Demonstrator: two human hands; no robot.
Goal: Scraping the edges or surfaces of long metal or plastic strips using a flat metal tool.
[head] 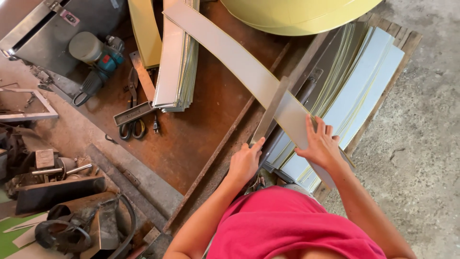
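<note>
Hands: left (244, 160) grips metal ruler (270, 111); right (320, 143) presses flat, hiding grey strip (230, 52) beneath.

Glowing softly under even daylight, brighter toward the right; casting only faint shadows, staying sharp centrally, bending slightly at the edges.

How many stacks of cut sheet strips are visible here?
2: one stack lies on the rusty table at upper centre; one stack lies at right, beside the right hand. Others may be hidden.
</note>
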